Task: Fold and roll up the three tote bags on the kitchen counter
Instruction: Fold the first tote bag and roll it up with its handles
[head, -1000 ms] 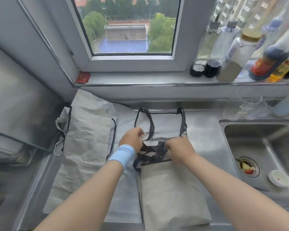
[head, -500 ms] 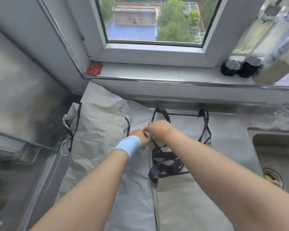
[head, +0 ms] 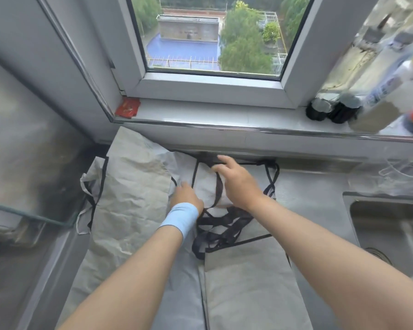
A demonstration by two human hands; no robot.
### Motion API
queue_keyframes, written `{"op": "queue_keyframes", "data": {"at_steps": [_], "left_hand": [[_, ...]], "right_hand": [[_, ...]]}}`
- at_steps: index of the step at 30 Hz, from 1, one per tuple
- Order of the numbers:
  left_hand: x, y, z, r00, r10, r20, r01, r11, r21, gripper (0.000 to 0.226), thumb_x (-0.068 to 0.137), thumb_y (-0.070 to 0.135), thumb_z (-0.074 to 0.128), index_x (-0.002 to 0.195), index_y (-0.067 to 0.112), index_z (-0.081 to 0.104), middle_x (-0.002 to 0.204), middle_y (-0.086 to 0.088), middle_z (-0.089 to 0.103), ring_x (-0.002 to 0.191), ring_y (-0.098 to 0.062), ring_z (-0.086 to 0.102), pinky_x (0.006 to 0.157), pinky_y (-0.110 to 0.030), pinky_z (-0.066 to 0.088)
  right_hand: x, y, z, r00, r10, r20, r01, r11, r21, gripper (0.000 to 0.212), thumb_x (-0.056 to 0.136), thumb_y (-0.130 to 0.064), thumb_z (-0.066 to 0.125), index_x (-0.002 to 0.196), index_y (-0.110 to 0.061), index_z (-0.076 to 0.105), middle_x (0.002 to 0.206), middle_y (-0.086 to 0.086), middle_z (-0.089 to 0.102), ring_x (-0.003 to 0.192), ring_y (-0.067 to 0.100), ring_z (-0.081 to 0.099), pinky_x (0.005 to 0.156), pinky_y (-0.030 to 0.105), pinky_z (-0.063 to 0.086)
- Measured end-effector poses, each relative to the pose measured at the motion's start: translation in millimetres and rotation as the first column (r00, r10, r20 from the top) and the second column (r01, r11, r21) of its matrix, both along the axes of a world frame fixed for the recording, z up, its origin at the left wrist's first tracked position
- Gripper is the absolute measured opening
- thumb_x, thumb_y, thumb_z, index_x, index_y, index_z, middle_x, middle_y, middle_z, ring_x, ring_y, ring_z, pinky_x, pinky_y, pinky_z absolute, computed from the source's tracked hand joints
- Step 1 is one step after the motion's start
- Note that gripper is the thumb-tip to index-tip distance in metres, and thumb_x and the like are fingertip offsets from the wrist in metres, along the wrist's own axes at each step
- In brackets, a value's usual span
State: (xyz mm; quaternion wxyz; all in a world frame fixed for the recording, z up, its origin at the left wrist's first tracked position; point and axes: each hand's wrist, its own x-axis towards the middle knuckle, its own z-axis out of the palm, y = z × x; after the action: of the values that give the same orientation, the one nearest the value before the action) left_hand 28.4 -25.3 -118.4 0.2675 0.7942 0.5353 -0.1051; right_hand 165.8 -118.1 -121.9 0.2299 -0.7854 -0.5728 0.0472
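At six o'clock, nearest the body, one tote bag is laid on the bench, folded into a narrow strip, with its black handles heaped at the far end. Just beyond, the left hand is rested on the flat bag beneath; how its fingers lie cannot be told. Toward twelve o'clock the right hand is stretched out, fingers spread, nothing visibly pinched. A third bag is left crumpled at ten o'clock. Folding is judged to be under way; the loose handles should be gathered inward before rolling.
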Motion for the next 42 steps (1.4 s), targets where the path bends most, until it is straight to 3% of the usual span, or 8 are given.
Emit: {"op": "queue_keyframes", "data": {"at_steps": [3, 7, 12, 19, 26, 31, 35, 42], "left_hand": [[28, -11, 10, 0.980, -0.147, 0.134, 0.115, 0.968, 0.225, 0.028, 0.087, 0.014, 0.050, 0.115, 0.016, 0.049, 0.122, -0.008, 0.048, 0.114, -0.030, 0.051, 0.092, -0.040, 0.043], [80, -40, 17, 0.908, -0.342, 0.241, 0.329, 0.940, 0.092, 0.027, 0.092, 0.015, 0.043, 0.114, 0.021, 0.056, 0.119, -0.002, 0.059, 0.107, -0.028, 0.057, 0.090, -0.037, 0.048], [144, -73, 14, 0.906, -0.391, 0.164, 0.409, 0.908, -0.090, 0.031, 0.094, 0.029, 0.048, 0.120, 0.019, 0.060, 0.124, -0.005, 0.061, 0.112, -0.029, 0.057, 0.090, -0.032, 0.043], [188, -79, 5, 0.971, -0.238, 0.009, 0.236, 0.954, -0.187, 0.022, 0.082, 0.028, 0.061, 0.097, 0.012, 0.059, 0.093, -0.004, 0.062, 0.084, -0.024, 0.063, 0.065, -0.026, 0.044], [178, -53, 7, 0.936, 0.184, 0.300, -0.080, 0.941, -0.329, 0.010, 0.086, 0.021, 0.061, 0.079, 0.016, 0.066, 0.078, -0.004, 0.065, 0.075, -0.027, 0.059, 0.071, -0.025, 0.045], [158, -56, 4, 0.898, 0.136, 0.419, -0.045, 0.974, -0.220, 0.028, 0.090, 0.026, 0.058, 0.116, 0.017, 0.060, 0.117, -0.003, 0.063, 0.106, -0.025, 0.061, 0.097, -0.033, 0.047], [113, -66, 5, 0.828, -0.196, 0.525, 0.064, 0.964, 0.260, 0.027, 0.090, 0.014, 0.054, 0.117, 0.013, 0.057, 0.120, -0.005, 0.054, 0.113, -0.024, 0.048, 0.100, -0.037, 0.039], [16, -58, -19, 0.790, -0.582, 0.194, 0.453, 0.767, 0.455, 0.014, 0.083, 0.024, 0.050, 0.085, 0.017, 0.061, 0.089, 0.001, 0.056, 0.083, -0.024, 0.052, 0.074, -0.040, 0.046]], "right_hand": [[30, -45, -2, 0.918, -0.396, 0.007, 0.396, 0.917, 0.041, 0.032, 0.074, 0.008, 0.052, 0.096, -0.012, 0.064, 0.108, 0.009, 0.057, 0.096, 0.035, 0.057, 0.076, 0.038, 0.042], [62, -95, -6, 0.585, -0.793, -0.172, 0.645, 0.583, -0.494, 0.021, 0.083, -0.019, 0.048, 0.100, -0.018, 0.060, 0.105, 0.004, 0.059, 0.099, 0.032, 0.058, 0.079, 0.033, 0.041], [63, -113, -24, 0.604, -0.636, -0.480, 0.378, 0.759, -0.531, 0.014, 0.078, -0.026, 0.051, 0.077, -0.016, 0.061, 0.074, -0.005, 0.062, 0.077, 0.021, 0.059, 0.068, 0.033, 0.049], [63, -119, -25, 0.594, -0.467, -0.655, 0.334, 0.884, -0.327, 0.030, 0.083, -0.010, 0.052, 0.104, -0.025, 0.068, 0.077, -0.005, 0.065, 0.069, 0.010, 0.057, 0.061, 0.023, 0.044], [71, -127, -27, 0.465, -0.582, -0.667, 0.445, 0.805, -0.392, 0.023, 0.080, -0.011, 0.062, 0.094, -0.023, 0.075, 0.077, -0.007, 0.070, 0.081, 0.013, 0.067, 0.068, 0.024, 0.051], [73, -112, -23, 0.580, -0.634, -0.511, 0.460, 0.773, -0.437, 0.013, 0.086, -0.030, 0.059, 0.080, -0.023, 0.067, 0.081, -0.011, 0.067, 0.082, 0.015, 0.062, 0.069, 0.028, 0.049], [69, -107, -18, 0.677, -0.708, -0.200, 0.549, 0.667, -0.503, 0.020, 0.094, -0.028, 0.053, 0.101, -0.014, 0.065, 0.103, 0.003, 0.067, 0.095, 0.027, 0.061, 0.079, 0.035, 0.049], [38, -119, -41, 0.994, -0.065, 0.092, 0.087, 0.963, -0.254, 0.057, 0.090, -0.026, 0.055, 0.145, -0.019, 0.041, 0.151, 0.007, 0.039, 0.140, 0.029, 0.035, 0.108, 0.045, 0.037]]}}
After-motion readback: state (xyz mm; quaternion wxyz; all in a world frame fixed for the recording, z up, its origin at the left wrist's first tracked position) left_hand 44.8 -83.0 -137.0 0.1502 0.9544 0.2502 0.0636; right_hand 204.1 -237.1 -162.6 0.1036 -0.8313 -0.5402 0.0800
